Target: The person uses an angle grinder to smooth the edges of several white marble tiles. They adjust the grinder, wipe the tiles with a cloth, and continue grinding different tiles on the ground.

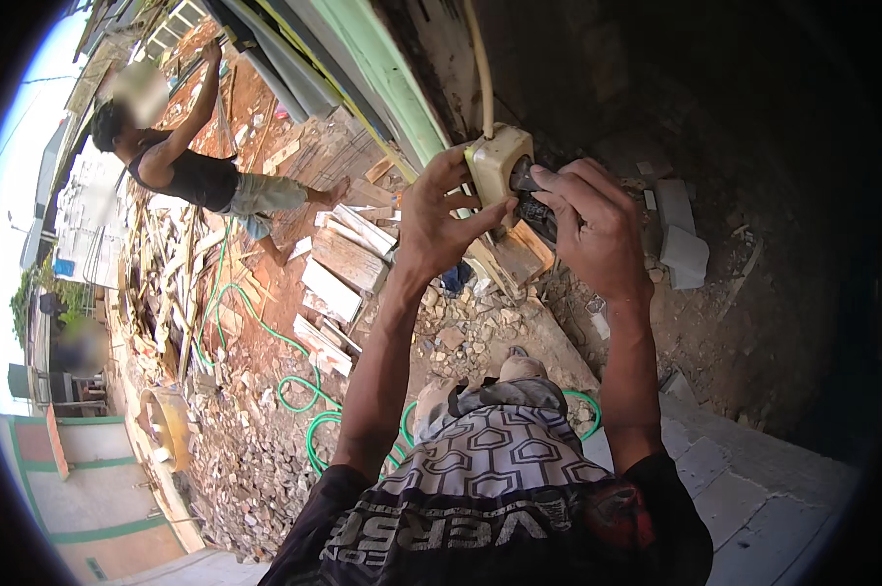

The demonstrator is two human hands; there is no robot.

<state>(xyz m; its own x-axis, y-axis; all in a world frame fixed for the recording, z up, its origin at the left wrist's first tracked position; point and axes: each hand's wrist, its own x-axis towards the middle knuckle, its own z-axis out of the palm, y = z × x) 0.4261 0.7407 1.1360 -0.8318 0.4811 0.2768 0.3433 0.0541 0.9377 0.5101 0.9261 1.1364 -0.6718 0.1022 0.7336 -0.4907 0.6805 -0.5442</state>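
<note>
In the head view a cream plastic socket box (490,168) hangs at the upper middle, beside a pale green post (397,88), with a pale cable (480,73) running up from its top. My left hand (443,220) is closed on the box from the left, thumb along its lower front and fingers at its side. My right hand (589,220) grips a dark plug (524,176) at the round socket in the box's face; how far in it sits I cannot tell. A dark bundle below the plug is partly hidden by my fingers.
A co-worker (187,181) stands at the left with an arm raised. Stacked boards (338,264), rubble (226,488) and a looped green hose (294,396) lie below. A yellow container (167,430) is at lower left. Broken white pieces (680,244) lie on the dark ground at right.
</note>
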